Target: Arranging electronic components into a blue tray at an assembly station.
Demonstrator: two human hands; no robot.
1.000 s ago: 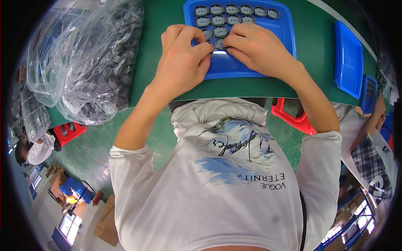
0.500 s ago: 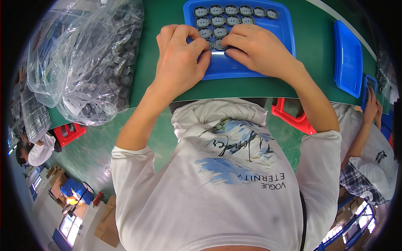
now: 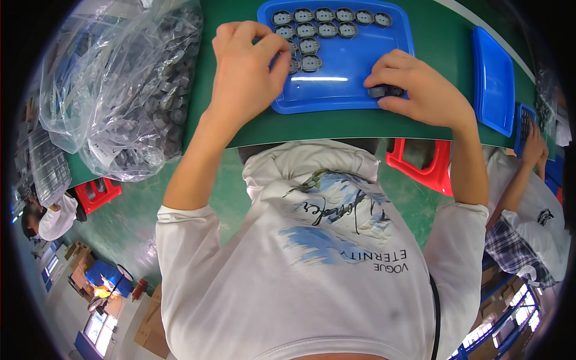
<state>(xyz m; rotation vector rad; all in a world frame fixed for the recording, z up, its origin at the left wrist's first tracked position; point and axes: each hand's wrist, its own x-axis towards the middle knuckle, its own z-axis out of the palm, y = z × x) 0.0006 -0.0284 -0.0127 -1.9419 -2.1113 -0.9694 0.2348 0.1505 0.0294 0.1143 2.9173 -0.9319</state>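
Observation:
Rows of small grey round plastic parts [image 3: 324, 14], with dark rims and small holes in their faces, sit in the upper left of a blue tray [image 3: 342, 103]. My left hand [image 3: 247, 69] hovers over the tray's left edge, beside the lower parts in the first column. Its fingers are curved, thumb and forefinger slightly apart, with no part visible between them; they partly cover those parts. At the tray's lower right, my right hand [image 3: 423, 87] closes its fingers and thumb around dark grey parts [image 3: 384, 90]. The palm hides how many there are.
A large clear plastic bag [image 3: 120, 90] full of grey parts lies left of the tray on the green table [image 3: 240, 12]. Stacked blue trays [image 3: 495, 81] stand at the right. Beyond them, another person's hands [image 3: 533, 144] work at a tray. A red stool [image 3: 420, 162] is below the table edge.
My right hand has moved right, from the lowest row to the tray's lower right corner, around dark grey parts. My left hand has shifted slightly left and up from the lowest row.

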